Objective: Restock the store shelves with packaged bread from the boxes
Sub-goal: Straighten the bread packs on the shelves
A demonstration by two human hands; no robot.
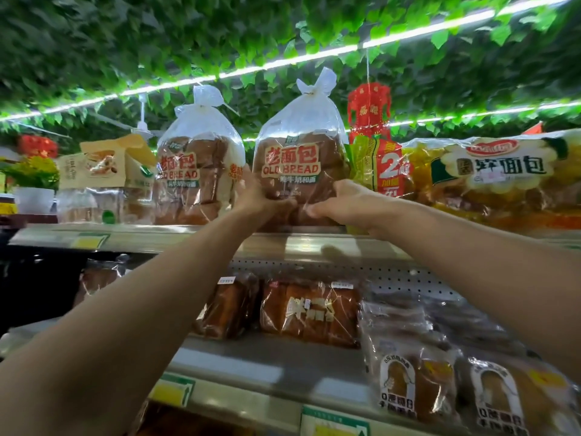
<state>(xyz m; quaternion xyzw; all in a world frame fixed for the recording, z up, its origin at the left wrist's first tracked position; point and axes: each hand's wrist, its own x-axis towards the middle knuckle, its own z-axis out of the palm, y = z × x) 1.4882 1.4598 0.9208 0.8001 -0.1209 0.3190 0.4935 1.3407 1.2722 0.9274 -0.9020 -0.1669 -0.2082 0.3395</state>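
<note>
At the centre of the frame a bag of "OLD BREAD" [298, 171] is held upright on the top shelf [176, 239], its tied plastic neck pointing up toward the leafy ceiling. The lower left side of the bag is gripped by the left hand [256, 196], with fingers curled against the plastic, and the lower right corner is gripped by the right hand [349, 204], its fingers folded under the front edge of the bag. Just beside it, left of centre, a second bag of the same bread [198, 177] is seen standing upright on the same shelf, and a paper-labelled loaf [107, 180] is placed further toward the left edge. At the right of the frame a yellow bread pack [503, 174] is laid along the shelf, with a red and green pack [377, 165] between it and the held bag. On the lower shelf [267, 363], below centre, dark packaged loaves [309, 313] are set, and white-labelled bread packs [415, 391] are seen at the lower right
</note>
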